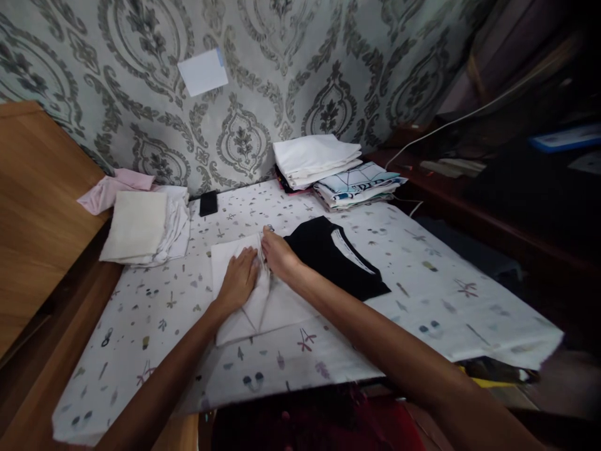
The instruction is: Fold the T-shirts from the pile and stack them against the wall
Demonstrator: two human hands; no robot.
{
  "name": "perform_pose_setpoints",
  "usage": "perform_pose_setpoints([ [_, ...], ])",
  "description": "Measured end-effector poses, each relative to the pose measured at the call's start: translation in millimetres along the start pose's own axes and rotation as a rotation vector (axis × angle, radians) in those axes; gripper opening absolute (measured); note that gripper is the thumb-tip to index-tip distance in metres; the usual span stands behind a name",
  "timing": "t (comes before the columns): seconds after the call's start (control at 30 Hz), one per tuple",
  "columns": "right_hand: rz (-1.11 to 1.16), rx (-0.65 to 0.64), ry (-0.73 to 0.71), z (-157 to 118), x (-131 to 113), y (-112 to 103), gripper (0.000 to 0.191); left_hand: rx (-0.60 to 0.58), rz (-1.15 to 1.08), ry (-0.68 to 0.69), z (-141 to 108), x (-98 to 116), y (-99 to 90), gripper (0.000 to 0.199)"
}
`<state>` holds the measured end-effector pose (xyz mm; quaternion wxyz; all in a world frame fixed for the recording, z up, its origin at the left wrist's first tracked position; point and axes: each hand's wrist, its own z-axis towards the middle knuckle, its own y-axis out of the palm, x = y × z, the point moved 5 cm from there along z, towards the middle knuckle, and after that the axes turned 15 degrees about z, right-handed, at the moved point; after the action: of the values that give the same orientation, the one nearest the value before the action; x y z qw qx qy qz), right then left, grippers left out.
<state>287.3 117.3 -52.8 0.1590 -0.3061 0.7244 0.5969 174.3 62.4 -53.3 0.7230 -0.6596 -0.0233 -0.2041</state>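
A partly folded white garment (244, 316) with a black upper part (328, 254) lies on the table; a pale neckline strip shows in the black part. My left hand (240, 275) rests flat on the folded white cloth, its fingers stretched out. Just right of it, my right hand (277, 250) has its fingers bent together at the fold's upper edge, pinching the white cloth.
Folded cloths (138, 225) with a pink piece (117, 188) lie at the left, beside a black phone (208, 203). Stacks of folded white (314, 156) and printed clothes (359, 185) stand at the back. A patterned sheet (446, 300) covers the table.
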Motion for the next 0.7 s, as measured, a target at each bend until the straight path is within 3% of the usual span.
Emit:
perform_pose_setpoints([
  [0.1,-0.054,0.078,-0.079,-7,-27,-17,0.024,-0.041,0.005,0.009,-1,4,-6.1,0.05],
  [0.27,-0.189,-0.024,-0.149,-44,-57,-35,0.016,-0.029,0.003,-0.001,-16,9,-36.2,0.046],
  [0.37,-0.318,-0.109,-0.065,-68,-52,-42,0.017,-0.105,0.084,-0.079,-33,10,-48.4,0.042],
  [0.5,-0.409,-0.164,0.038,-89,-34,-49,0.02,-0.222,0.085,-0.104,-51,12,-46.8,0.034],
  [0.7,-0.213,-0.177,0.192,-100,-9,-43,0.038,-0.248,-0.223,-0.114,-56,35,-48.2,0.014],
])
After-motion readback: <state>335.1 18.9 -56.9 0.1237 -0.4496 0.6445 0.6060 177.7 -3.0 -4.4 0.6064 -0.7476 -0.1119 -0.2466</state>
